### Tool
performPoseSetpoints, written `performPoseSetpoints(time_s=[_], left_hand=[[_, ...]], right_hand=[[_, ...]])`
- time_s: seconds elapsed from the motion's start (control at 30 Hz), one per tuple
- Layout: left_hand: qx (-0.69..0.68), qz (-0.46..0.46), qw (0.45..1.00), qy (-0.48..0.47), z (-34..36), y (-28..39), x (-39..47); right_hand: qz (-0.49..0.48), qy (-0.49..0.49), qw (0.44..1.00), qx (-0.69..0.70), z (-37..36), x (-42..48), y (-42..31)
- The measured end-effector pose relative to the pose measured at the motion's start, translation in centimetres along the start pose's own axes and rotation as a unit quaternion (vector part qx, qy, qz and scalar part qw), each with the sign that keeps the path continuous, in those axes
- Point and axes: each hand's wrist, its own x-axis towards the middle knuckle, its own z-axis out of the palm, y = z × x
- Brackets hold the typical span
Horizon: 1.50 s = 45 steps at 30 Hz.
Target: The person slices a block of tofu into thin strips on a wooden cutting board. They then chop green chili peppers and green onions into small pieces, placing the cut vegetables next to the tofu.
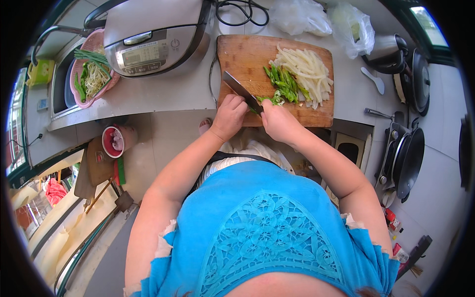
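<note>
In my right hand (280,122) is the handle end of a kitchen knife (239,89), its broad blade slanting up to the left over a wooden cutting board (245,52). My left hand (231,116) is curled close against the blade's left side, over the board's front edge. Its fingertips hold a piece of green pepper (253,110), mostly hidden by the fingers and blade. Sliced green pepper (287,83) lies in a pile just beyond my right hand. Beside that, pale cut strips (304,70) of a vegetable, perhaps potato, are heaped on the board's right.
Left of the board stands a rice cooker (156,48). A pink basket (97,100) of sprouts and greens sits at the sink. Plastic bags (300,16), a kettle (386,52) and a white spoon (373,80) lie beyond and right. A wok (408,163) is farther right; a bin (128,139) stands below left.
</note>
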Motion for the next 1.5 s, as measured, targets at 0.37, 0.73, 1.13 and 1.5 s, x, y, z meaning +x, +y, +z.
performPoseSetpoints(time_s=[0.37, 0.73, 1.13, 1.5], left_hand=[[0.015, 0.004, 1.000, -0.018, -1.5, -0.3, -0.2], [0.033, -0.016, 0.999, -0.015, -1.4, -0.4, -0.3], [0.039, -0.024, 0.999, 0.005, -1.6, -0.4, -0.5], [0.039, 0.051, 0.997, -0.037, -1.9, -1.1, 0.2]], right_hand=[[0.012, 0.028, 1.000, -0.001, -1.5, -0.3, 0.3], [-0.017, 0.026, 0.999, -0.008, 1.6, 2.3, -1.0], [-0.011, -0.039, 0.999, -0.009, -0.8, -0.3, -1.0], [0.025, 0.030, 0.999, 0.021, -0.3, 1.0, -0.3]])
